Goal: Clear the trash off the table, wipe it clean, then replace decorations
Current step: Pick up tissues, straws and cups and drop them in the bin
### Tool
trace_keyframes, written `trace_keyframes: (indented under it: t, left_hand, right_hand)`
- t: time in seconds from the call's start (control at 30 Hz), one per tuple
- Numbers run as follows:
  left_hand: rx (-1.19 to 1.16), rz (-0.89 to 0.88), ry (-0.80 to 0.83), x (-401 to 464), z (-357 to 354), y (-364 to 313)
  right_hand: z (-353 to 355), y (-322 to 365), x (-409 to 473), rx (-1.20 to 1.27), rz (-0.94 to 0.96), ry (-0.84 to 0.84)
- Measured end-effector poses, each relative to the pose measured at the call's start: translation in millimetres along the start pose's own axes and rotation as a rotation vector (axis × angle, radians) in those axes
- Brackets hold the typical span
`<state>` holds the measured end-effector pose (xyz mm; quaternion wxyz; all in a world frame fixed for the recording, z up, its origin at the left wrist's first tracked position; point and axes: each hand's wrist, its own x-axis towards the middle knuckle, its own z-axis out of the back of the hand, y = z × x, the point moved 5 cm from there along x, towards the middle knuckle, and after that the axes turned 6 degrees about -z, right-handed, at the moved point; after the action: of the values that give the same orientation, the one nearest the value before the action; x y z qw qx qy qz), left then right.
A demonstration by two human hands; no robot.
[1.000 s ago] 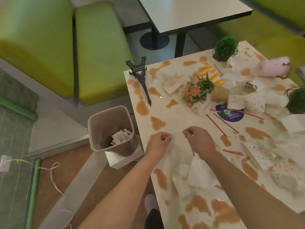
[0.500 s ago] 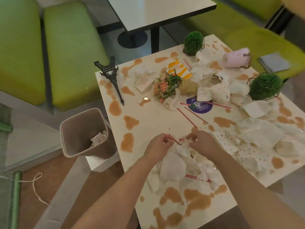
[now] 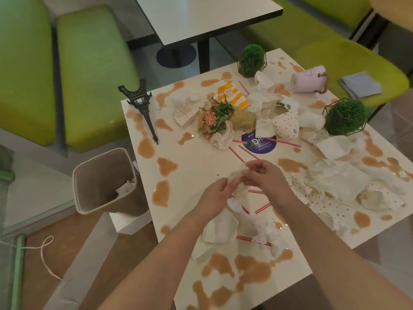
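both hands meet over the middle of the white table [image 3: 201, 166]: the left hand [image 3: 214, 198] and right hand [image 3: 266, 180] curl together around one crumpled white napkin [image 3: 237, 175], held just above the tabletop. two green ball plants sit at the far side, one [image 3: 251, 59] at the back edge, one [image 3: 345, 117] to the right. one black tower model [image 3: 140, 106] lies tipped over, one flower bunch [image 3: 215, 118] on its side, one pink cup [image 3: 309, 79] toppled. brown spills everywhere. one bin [image 3: 100, 182] stands left of the table.
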<state>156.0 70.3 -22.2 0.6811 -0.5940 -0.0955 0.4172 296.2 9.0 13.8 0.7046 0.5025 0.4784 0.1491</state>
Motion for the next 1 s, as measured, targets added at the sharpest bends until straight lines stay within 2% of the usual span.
trace_keyframes:
  t: [0.23,0.37,0.43,0.53,0.6,0.7,0.83,1.0]
  left_hand:
    - [-0.247,0.010,-0.119,-3,-2,-7]
    - [-0.301,0.020,-0.226,-5,8,-4]
    - [-0.280,0.017,-0.261,-7,15,0]
    - [-0.296,0.019,-0.300,-11,24,3]
    - [-0.342,0.031,-0.330,-14,28,4]
    - [-0.412,0.045,-0.363,-18,36,7]
    - [-0.511,0.062,-0.362,-21,50,12]
    - [-0.524,0.102,-0.409,-25,79,22]
  right_hand:
    - [2,-10,-6,-0.174,-0.018,0.037]
    - [2,-24,-9,-0.339,0.016,-0.026]
    - [6,-38,-8,-0.535,-0.031,-0.041]
    - [6,-63,-7,-0.942,-0.145,0.048]
    - [4,-69,-11,-1.151,-0.145,0.073]
    - [-3,-67,-16,-1.301,-0.082,0.037]
    - [-9,-64,-15,-1.282,-0.063,0.001]
    - [-21,-46,-2,-1.044,-0.059,-0.084]
